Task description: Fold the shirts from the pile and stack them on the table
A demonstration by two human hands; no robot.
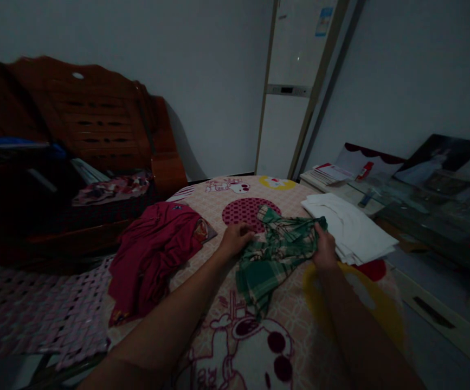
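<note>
A green plaid garment [277, 244], with pale and dark stripes, lies partly bunched over the patterned round table [214, 265]. My right hand [324, 246] is closed on its right end, thumb on top. At its left edge, my left hand [237, 241] has its fingers curled and pinched on the cloth; the fingertips are partly hidden. To the left rests a crumpled magenta garment [157, 249], apart from both hands. Folded white sheets [346, 225] lie just beyond my right hand at the table's right side.
A wooden bench [92, 124] holding cloths stands at the left, with a pink woven seat [56, 309] nearer me. On the right is a glass-topped cabinet [413, 211] with papers and a photo [442, 157]. A tall white appliance [283, 130] stands behind the table.
</note>
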